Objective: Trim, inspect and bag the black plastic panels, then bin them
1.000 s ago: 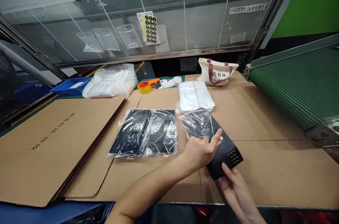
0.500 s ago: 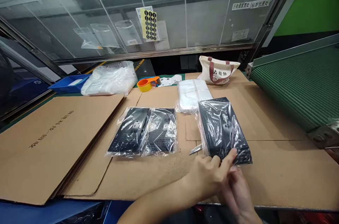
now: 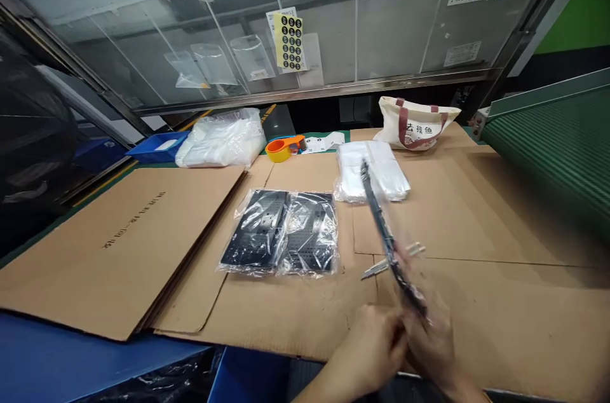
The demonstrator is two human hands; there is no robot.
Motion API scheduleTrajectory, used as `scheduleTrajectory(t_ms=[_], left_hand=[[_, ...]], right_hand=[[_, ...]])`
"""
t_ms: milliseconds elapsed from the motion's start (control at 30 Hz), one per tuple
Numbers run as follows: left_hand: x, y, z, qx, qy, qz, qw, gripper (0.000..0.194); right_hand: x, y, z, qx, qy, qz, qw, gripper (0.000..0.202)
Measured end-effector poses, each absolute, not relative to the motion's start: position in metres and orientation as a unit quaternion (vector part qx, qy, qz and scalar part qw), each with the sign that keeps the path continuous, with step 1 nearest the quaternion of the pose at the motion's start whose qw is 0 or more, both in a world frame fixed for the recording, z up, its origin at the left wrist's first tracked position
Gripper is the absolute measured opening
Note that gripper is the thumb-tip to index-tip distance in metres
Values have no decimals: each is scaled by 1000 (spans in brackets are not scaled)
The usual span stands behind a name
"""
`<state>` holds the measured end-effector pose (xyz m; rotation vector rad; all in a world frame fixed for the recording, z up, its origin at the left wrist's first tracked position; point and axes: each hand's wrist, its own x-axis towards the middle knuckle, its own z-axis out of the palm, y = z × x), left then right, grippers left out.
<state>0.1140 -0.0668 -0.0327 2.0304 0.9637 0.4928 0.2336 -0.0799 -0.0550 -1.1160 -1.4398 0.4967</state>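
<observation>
A flat black panel in a clear plastic bag [image 3: 387,241] stands on edge, tilted, its far end raised over the table. My right hand [image 3: 433,339] grips it low on the right side, blurred by motion. Close by, my left hand [image 3: 379,339] is closed at the near end of the bag, its fingertips partly hidden. On the cardboard to the left lie two more bagged black panels [image 3: 281,231], side by side. Under the held panel is a slim silvery tool [image 3: 376,269], partly covered, perhaps a pen or knife.
A stack of clear plastic bags [image 3: 352,168] lies beyond the held panel. Behind are an orange tape dispenser [image 3: 284,147], a cloth bag [image 3: 417,126] and a plastic-wrapped bundle [image 3: 223,139]. Cardboard sheets [image 3: 124,244] are stacked left; a green conveyor belt [image 3: 557,142] runs along the right.
The bagged panel has gone from lying flat to standing on edge, lifted by my hands. My left hand has left its top face and closed near its lower end. The view has shifted.
</observation>
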Motion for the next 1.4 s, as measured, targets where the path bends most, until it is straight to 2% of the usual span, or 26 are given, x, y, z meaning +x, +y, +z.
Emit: scheduleTrajectory(t_ms=[67, 167, 267, 300, 333, 500, 600, 700, 900, 1167, 1300, 1400], left_hand=[[103, -73, -38, 756, 369, 231, 488, 19], [78, -80, -51, 626, 387, 326, 593, 31], [52, -84, -61, 483, 349, 446, 668, 72], [45, -84, -61, 461, 339, 468, 673, 80], [39, -83, -59, 451, 343, 481, 669, 79], [21, -76, -47, 438, 442, 498, 605, 40], [10, -73, -48, 425, 495, 519, 552, 36], [-3, -72, -54, 424, 534, 539, 494, 36], [-14, -71, -64, 481, 557, 492, 465, 34], [-12, -68, -62, 528, 570, 457, 433, 35], [-19, -69, -68, 533, 584, 467, 396, 39], [-21, -70, -75, 554, 580, 463, 377, 36]], right_hand=[[234, -69, -49, -444, -698, 144, 543, 54], [226, -53, -45, -406, -779, 37, 476, 61], [207, -40, -49, -401, -812, -59, 420, 62], [199, -36, -51, -408, -816, -88, 401, 60], [190, -31, -52, -418, -818, -112, 379, 57], [145, -5, -46, -468, -843, -121, 237, 43], [126, 6, -40, -477, -861, -61, 165, 45], [116, 10, -40, -459, -878, 4, 133, 47], [111, 12, -45, -394, -905, 57, 147, 41], [110, 19, -44, -342, -904, 22, 255, 25], [116, 1, -28, -212, -908, 21, 361, 25], [138, -11, -8, -160, -909, 27, 383, 27]])
